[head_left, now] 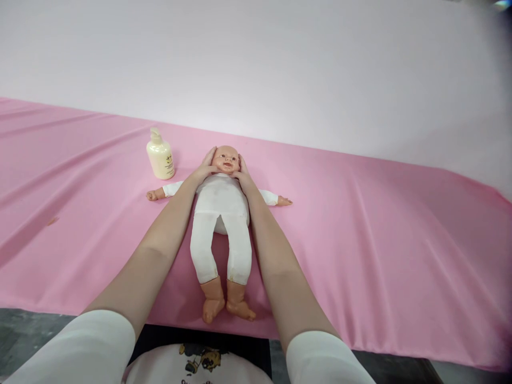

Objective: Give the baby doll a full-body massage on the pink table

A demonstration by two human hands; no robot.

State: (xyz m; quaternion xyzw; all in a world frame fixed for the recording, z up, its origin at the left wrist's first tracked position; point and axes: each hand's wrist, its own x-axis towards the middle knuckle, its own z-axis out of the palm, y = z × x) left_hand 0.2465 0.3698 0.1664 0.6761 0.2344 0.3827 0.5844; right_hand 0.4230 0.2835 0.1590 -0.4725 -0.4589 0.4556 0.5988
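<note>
A baby doll (221, 198) with a white cloth body lies on its back, head away from me and feet near the table's front edge. My left hand (206, 165) is pressed to one side of its head, fingers along the head and thumb by the chin. On the opposite side my right hand (243, 172) cups the head in the same way. Between them the doll's head is held, and its top stays uncovered. Both doll arms stretch out sideways, partly hidden behind my wrists. My palms and some fingers are hidden from view.
A cream pump bottle (161, 159) stands upright to the left of the doll's head. Under everything lies a pink cloth (332, 240) with soft folds, covering the table. A pale wall (256, 69) rises behind its far edge. A small brownish mark (53, 221) shows at left.
</note>
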